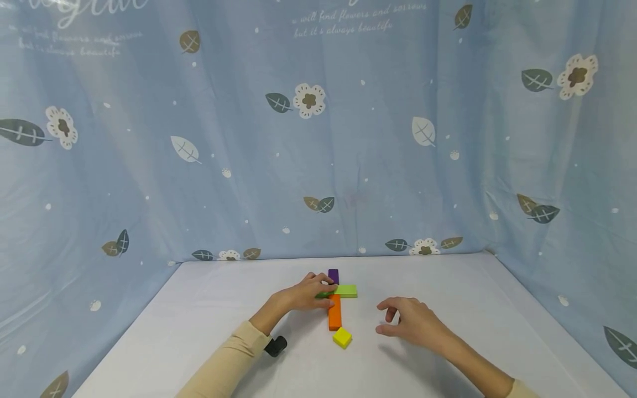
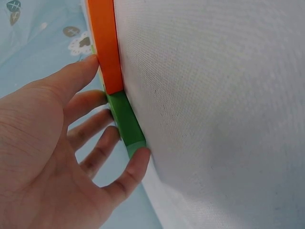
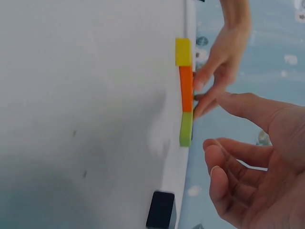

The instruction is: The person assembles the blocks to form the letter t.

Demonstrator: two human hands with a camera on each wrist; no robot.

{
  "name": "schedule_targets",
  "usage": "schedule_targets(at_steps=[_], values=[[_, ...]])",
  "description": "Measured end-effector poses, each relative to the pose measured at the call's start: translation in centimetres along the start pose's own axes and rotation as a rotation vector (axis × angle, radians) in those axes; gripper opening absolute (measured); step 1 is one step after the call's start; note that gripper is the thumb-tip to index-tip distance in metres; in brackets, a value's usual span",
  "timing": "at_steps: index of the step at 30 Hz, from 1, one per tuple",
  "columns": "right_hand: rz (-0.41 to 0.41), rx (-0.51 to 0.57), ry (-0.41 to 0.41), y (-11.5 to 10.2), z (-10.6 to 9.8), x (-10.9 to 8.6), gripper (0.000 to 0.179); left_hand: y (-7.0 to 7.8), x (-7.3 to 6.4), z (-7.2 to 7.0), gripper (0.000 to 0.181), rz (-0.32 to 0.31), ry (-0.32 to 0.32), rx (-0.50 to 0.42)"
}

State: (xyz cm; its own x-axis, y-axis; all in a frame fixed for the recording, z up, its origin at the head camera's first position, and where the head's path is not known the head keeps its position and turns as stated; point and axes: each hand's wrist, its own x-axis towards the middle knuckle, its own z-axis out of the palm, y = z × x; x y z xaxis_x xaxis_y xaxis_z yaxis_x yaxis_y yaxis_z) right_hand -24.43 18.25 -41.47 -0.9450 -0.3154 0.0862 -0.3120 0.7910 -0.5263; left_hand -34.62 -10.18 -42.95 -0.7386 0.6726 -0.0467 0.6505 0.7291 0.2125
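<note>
My left hand is over the left side of a cross of blocks, fingers bent round a dark green block. In the left wrist view its little finger is at the block's end, and the thumb tip is right at the edge of an orange block. A lime green block lies to the right, a purple block at the far end, partly covered by fingers. A yellow block sits at the orange block's near end, turned cornerwise. My right hand hovers right of them, fingers loosely bent, holding nothing.
A white cloth-covered table bears the blocks. Behind it hangs a blue curtain with leaves and flowers. A small black device is by the left wrist. A dark box-shaped piece shows low in the right wrist view.
</note>
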Motion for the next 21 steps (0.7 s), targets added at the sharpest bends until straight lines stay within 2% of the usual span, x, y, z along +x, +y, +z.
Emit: schedule_targets(at_steps=[9, 21], values=[[0.061, -0.048, 0.083, 1.9, -0.7, -0.6, 0.048, 0.1, 0.0, -0.1, 0.052, -0.003, 0.0, -0.017], [0.073, -0.096, 0.128, 4.1, -1.2, -1.5, 0.055, 0.1, 0.1, -0.1, 0.053, -0.016, -0.011, -0.03]])
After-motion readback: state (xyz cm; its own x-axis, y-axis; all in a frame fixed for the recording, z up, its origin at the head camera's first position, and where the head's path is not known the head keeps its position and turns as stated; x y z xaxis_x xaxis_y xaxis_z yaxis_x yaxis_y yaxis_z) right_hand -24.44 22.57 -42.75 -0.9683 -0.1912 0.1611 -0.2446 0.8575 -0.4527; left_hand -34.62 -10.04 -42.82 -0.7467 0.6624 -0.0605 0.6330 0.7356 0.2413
